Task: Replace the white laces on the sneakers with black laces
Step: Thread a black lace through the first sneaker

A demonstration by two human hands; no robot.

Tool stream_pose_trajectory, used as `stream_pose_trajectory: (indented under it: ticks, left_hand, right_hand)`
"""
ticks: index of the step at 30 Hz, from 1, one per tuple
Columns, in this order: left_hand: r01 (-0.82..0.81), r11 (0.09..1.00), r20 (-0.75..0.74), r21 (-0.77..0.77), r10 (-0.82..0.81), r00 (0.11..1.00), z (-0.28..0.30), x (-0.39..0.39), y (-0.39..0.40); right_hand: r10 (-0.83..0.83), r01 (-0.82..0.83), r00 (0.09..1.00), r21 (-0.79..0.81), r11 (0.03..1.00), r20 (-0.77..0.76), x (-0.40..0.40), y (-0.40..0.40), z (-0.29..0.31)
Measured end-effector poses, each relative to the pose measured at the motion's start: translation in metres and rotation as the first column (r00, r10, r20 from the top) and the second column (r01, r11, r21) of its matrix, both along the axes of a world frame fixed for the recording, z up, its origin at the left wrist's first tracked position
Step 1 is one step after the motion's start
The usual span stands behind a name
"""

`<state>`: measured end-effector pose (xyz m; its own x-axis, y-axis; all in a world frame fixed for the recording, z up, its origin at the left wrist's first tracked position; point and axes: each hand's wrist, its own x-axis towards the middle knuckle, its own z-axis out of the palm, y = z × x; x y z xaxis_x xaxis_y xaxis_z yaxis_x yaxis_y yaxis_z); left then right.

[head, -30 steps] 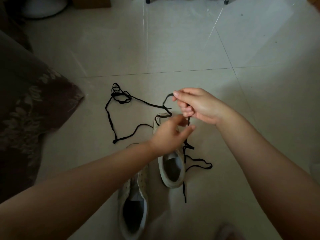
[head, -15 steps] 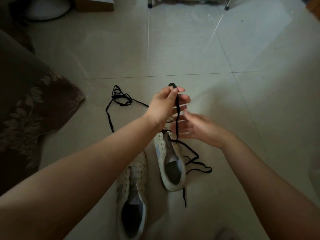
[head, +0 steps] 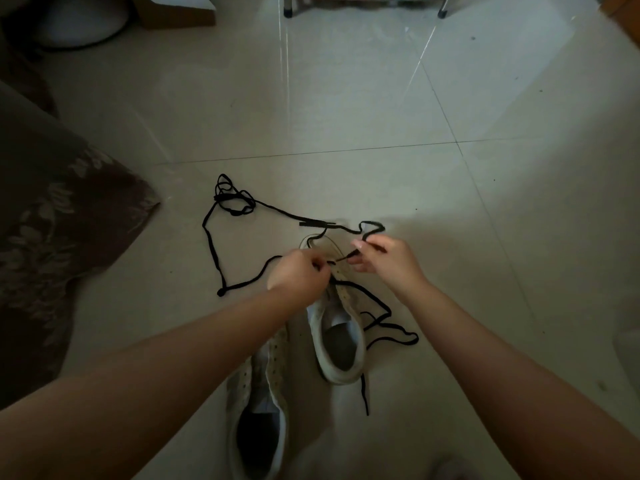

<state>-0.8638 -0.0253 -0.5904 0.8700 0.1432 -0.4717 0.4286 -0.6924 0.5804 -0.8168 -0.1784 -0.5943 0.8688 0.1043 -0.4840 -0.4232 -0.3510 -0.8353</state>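
so, black lace [head: 375,308] is partly threaded through the far sneaker [head: 337,327], which sits on the tiled floor [head: 346,98] with its toe pointing away. only the rows nearest the toe look laced, the eyelets closer to the opening still look bare, though light is poor and the hands cover part of it. loose run of that lace loops on the floor to the right of the sneaker, one end trails past the heel. left hand [head: 299,271] is down on the toe-side eyelets, fingers curled in and pinching at the lace there. right hand [head: 388,258] is just across from it, thumb and fingers pinching the lace tip, a slack loop rising behind it. hands are close together, not touching. near sneaker [head: 258,403] lies beside and closer to the camera, open, eyelets showing with no lace in it at all. second black lace [head: 221,244] lies in a loose tangle on the floor to the left, untouched, its tip near the far sneaker's toe. no white laces visible anywhere, so removal looks done on both. judgement: early-middle, first sneaker just started, most of its rows left, plus the whole second sneaker. dark patterned fabric [head: 52,220] at left edge, box and furniture legs at top.
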Motion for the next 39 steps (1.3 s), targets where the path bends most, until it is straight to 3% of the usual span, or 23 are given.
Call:
stream_pose_trajectory:
  ticks: [2,7,17,25,27,31,35,39]
  left_hand:
    - [0.104,0.989,-0.014,0.101,-0.103,0.995,-0.005,-0.005,-0.001]
    - [0.208,0.955,-0.024,0.21,-0.208,0.978,-0.014,-0.006,-0.008]
    - [0.036,0.994,0.034,0.101,-0.039,0.999,-0.026,-0.003,-0.011]
    - [-0.146,0.989,0.042,-0.034,0.147,0.988,-0.032,-0.005,-0.014]
    - [-0.144,0.989,0.032,0.013,0.144,0.989,-0.033,-0.005,-0.016]
    - [0.018,0.964,0.049,0.264,-0.032,0.998,-0.031,-0.002,-0.018]
    - [0.12,0.945,-0.028,0.305,-0.117,0.993,-0.03,-0.001,-0.021]
    - [0.072,0.964,-0.099,0.257,-0.047,0.994,-0.027,0.004,-0.024]
  right_hand:
    - [-0.041,0.043,0.999,0.061,0.997,-0.022,-0.004,-0.001,-0.009]
    - [0.032,-0.02,0.997,-0.151,0.988,0.077,-0.009,-0.002,-0.026]
    - [0.201,-0.149,0.961,-0.255,0.955,0.19,-0.007,0.004,-0.031]
    - [0.169,-0.131,0.97,-0.212,0.968,0.174,-0.009,0.007,-0.032]
    - [0.156,-0.119,0.972,-0.205,0.971,0.173,-0.012,0.007,-0.033]
    - [0.164,-0.125,0.972,-0.222,0.967,0.167,-0.015,0.007,-0.033]
    - [0.161,-0.131,0.977,-0.206,0.97,0.137,-0.017,0.004,-0.034]
    - [0.138,-0.115,0.984,-0.193,0.975,0.11,-0.017,0.003,-0.038]
